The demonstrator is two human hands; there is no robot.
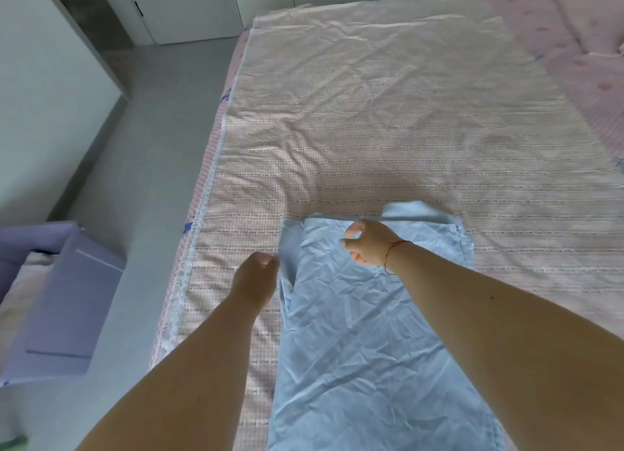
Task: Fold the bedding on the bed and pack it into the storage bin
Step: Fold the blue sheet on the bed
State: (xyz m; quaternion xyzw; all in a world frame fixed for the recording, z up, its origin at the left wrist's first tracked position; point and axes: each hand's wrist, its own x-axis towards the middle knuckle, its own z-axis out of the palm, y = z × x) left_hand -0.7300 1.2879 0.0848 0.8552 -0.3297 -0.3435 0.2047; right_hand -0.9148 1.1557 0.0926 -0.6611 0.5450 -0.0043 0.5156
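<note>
On pink bed (371, 113), left hand (255, 278) pinching blue sheet (354, 332), right hand (366, 243) loosely curled, empty

A person's two bare arms reach over a bed. The left hand (257, 276) is curled at the left edge of a folded light-blue sheet (364, 319), seemingly pinching it. Just right of that grip, the right hand (366, 242), a red string at its wrist, hovers over the sheet, fingers loosely curled. Beneath lies a pink checked blanket (388, 113). Left of the grip, on the floor, stands a purple storage bin (72, 302).
</note>
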